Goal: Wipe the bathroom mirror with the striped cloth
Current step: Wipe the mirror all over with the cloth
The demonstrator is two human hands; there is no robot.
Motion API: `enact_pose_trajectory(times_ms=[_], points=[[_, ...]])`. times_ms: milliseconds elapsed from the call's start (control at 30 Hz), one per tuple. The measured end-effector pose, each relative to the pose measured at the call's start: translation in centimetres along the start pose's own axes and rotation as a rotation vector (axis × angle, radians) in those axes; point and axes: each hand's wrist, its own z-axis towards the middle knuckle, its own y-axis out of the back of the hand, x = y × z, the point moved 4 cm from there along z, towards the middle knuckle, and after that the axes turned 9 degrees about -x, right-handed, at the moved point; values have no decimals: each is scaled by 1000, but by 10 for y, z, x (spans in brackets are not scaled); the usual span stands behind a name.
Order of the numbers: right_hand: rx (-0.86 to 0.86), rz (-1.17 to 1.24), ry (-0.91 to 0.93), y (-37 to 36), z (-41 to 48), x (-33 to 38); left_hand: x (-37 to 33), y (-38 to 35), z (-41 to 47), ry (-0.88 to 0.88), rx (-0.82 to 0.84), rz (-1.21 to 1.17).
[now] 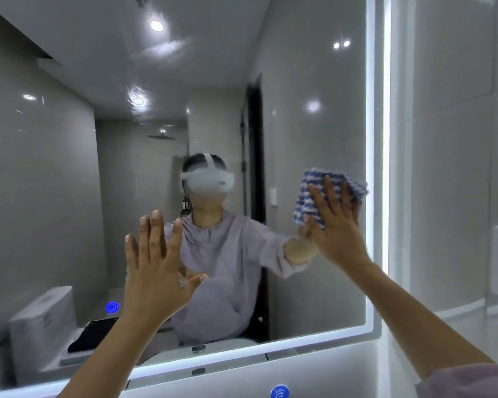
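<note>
View from a head-worn camera facing a large wall mirror [69, 168] in a grey-tiled bathroom. The mirror has a glowing white light strip [385, 139] along its right and bottom edges. The person's right hand [337, 225] reaches up to the right side of the glass, close to the lit edge. It lies flat with fingers straight and spread, pressing a folded blue-and-white striped cloth [314, 191] against the mirror. The cloth sits under the fingers and palm and sticks out above and to the left of the hand; no finger curls round it. The left hand [156, 268] is raised in front of the lower middle of the mirror, palm forward, fingers straight and fanned apart, holding nothing. It appears to rest on the glass, though the angle does not make the contact certain. A lilac sleeve [472, 380] shows at the bottom right corner. The mirror reflects the person in a lilac top with a white headset, and a white toilet [41, 320] at lower left. A small round blue button [112, 307] glows on the glass just left of the left wrist. A blue round sticker [279, 392] sits on the wall below the mirror.
</note>
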Motion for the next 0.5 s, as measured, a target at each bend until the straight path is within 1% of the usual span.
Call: enact_pose_trajectory(times_ms=[67,133,200,367,433,500], points=[[36,10,-112,1,5,-23,-1,0,0,3,3,3],[18,28,-218,3,9,-35,-1,0,0,3,2,7],[0,42,-275,4,12,-38,0,0,-1,4,6,7],[5,5,-296,0,8,-28,1,-2,0,3,13,1],[-19,-15,-298,0,1,-20,0,-3,0,1,10,1],[-73,-35,-240,1,-11,-10,0,-4,0,2,3,-4]])
